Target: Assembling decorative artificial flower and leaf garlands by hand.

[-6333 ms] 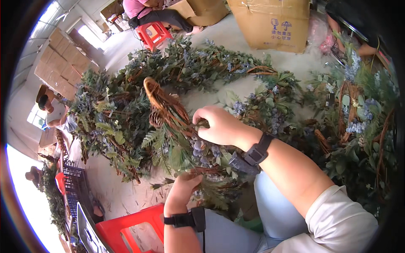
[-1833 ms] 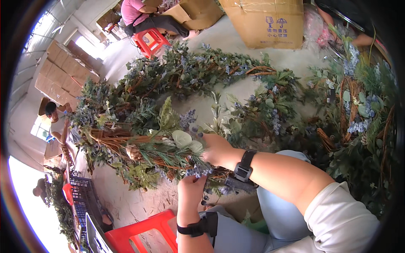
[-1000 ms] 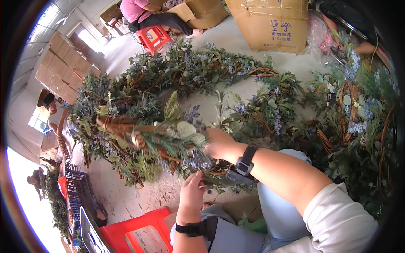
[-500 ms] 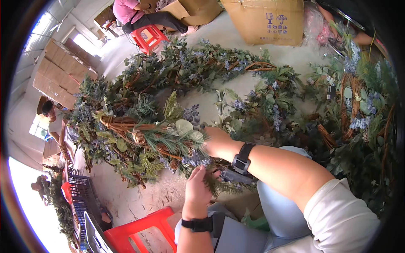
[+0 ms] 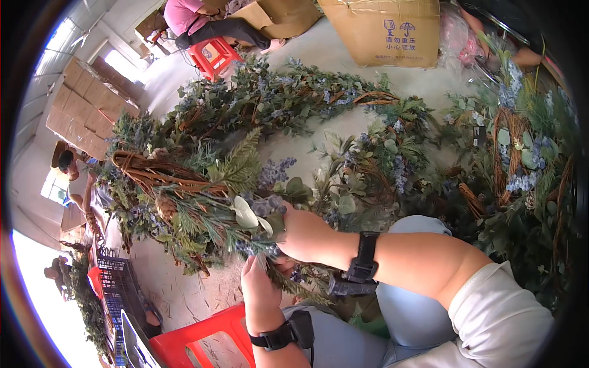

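A vine-twig wreath (image 5: 162, 174) dressed with artificial fern, pine sprigs, round pale leaves and blue berries tilts in front of me, its bare twig end pointing left. My right hand (image 5: 307, 234) is closed around its near end, beside the pale leaves (image 5: 246, 216) and a cluster of blue berries (image 5: 273, 173); greenery hides part of the fingers. Just below, my left hand (image 5: 261, 287) is closed at the wreath's lower edge, thumb up against the berries and needles. What lies inside its grip is partly hidden. Both wrists wear black straps.
More finished-looking greenery (image 5: 264, 92) lies on the floor beyond and at the right (image 5: 515, 147). A red stool (image 5: 205, 331) is at lower left, another red stool (image 5: 213, 56) under a seated person at the back. A large carton (image 5: 380, 30) and a dark crate (image 5: 116, 276) stand around.
The wreath and both hands have shifted left, and the wreath has turned a little, showing more of its bare twigs. A person at the far left has moved slightly.
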`<action>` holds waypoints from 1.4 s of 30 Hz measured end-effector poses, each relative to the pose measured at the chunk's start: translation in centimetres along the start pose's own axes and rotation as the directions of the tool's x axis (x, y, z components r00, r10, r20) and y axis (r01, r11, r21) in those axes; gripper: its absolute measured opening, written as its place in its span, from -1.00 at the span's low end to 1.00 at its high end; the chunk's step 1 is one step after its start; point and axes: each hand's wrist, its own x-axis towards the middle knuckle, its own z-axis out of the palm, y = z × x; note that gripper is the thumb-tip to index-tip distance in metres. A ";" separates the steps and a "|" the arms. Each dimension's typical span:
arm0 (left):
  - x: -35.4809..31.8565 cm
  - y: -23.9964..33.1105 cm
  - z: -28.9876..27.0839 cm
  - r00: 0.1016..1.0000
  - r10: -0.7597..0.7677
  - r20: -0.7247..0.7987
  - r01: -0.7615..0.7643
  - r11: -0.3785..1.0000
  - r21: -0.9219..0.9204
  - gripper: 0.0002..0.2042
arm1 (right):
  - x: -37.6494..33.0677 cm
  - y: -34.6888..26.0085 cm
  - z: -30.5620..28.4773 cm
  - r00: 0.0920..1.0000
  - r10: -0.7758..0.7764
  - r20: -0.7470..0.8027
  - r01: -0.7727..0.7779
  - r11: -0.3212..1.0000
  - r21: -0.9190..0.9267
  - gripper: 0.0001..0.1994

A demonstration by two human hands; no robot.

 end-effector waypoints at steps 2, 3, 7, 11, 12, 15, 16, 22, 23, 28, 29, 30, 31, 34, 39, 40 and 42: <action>-0.7 0.4 -0.5 0.996 0.033 0.087 -0.037 0.998 0.042 -0.76 | 0.0 0.8 0.9 1.000 0.000 -0.013 0.000 1.000 -0.005 -0.54; -0.8 0.4 -0.7 0.983 0.059 0.172 -0.073 0.994 0.079 -0.74 | 0.6 2.4 1.8 0.996 -0.075 -0.049 0.076 0.997 0.009 -0.55; -0.5 0.7 -2.3 0.921 0.254 0.295 -0.305 0.942 0.138 -0.69 | -1.6 -1.1 0.8 0.998 -0.013 0.062 0.002 0.986 0.169 -0.57; -0.8 1.0 -2.0 0.913 0.329 0.241 -0.323 0.944 -0.066 -0.68 | -4.3 -3.3 0.8 0.976 -0.169 0.137 0.158 0.984 0.085 -0.49; -1.3 0.8 -1.4 0.934 0.318 0.164 -0.309 0.948 -0.077 -0.70 | -4.3 -2.1 2.3 0.936 -0.352 -0.005 0.351 0.932 0.093 -0.53; -1.3 0.3 -1.9 0.950 0.283 0.130 -0.261 0.952 -0.161 -0.74 | -5.0 -2.1 3.2 0.812 -0.567 -0.137 0.544 0.821 -0.172 -0.59; -0.8 -0.1 -2.2 0.943 0.288 0.168 -0.267 0.954 -0.140 -0.78 | -5.1 -2.1 3.2 0.843 -0.535 -0.055 0.517 0.835 -0.187 -0.61; 0.7 -1.1 -3.1 0.928 0.372 -0.016 -0.369 0.926 0.084 -0.79 | -4.8 -2.2 3.5 0.891 -0.339 0.303 0.408 0.890 -0.203 -0.48; 1.2 -1.1 -3.1 0.862 0.504 0.059 -0.500 0.823 0.270 -0.80 | -4.4 -1.9 3.6 0.888 -0.341 0.309 0.412 0.888 -0.205 -0.48; 6.1 -3.2 -2.8 0.934 0.305 -0.186 -0.214 0.895 0.392 -0.45 | -0.7 1.6 3.8 0.856 0.006 0.517 0.053 0.994 -0.100 -0.24; 7.2 -3.8 -2.6 0.947 0.222 -0.232 -0.110 0.902 0.417 -0.35 | 0.4 3.6 4.3 0.863 -0.012 0.506 0.072 0.992 -0.100 -0.23; 8.0 -4.5 -2.5 0.929 0.262 -0.263 -0.183 0.939 0.290 -0.27 | 1.0 4.4 4.9 0.860 -0.018 0.510 0.078 0.992 -0.097 -0.23; 9.8 -6.3 -3.7 0.848 0.450 -0.281 -0.312 0.851 0.422 -0.27 | 1.3 4.7 5.5 0.899 -0.061 0.433 0.083 0.996 -0.033 -0.22; 9.9 -7.7 -4.3 0.827 0.392 -0.404 -0.281 0.909 0.307 -0.42 | 1.5 4.6 6.0 0.919 -0.092 0.383 0.108 0.994 -0.020 -0.21; 5.8 -5.4 -1.8 0.948 -0.283 -0.145 0.184 0.859 -0.478 -0.67 | 0.8 4.0 5.4 0.871 -0.037 0.489 0.184 0.949 -0.255 -0.21; 6.0 -5.7 -2.1 0.949 -0.279 -0.149 0.179 0.862 -0.474 -0.67 | 0.8 3.9 5.4 0.871 -0.043 0.489 0.187 0.950 -0.249 -0.21; 6.9 -7.0 -3.4 0.984 -0.176 0.003 0.171 0.949 -0.266 -0.71 | 0.8 3.6 5.5 0.884 -0.043 0.465 0.162 0.962 -0.218 -0.23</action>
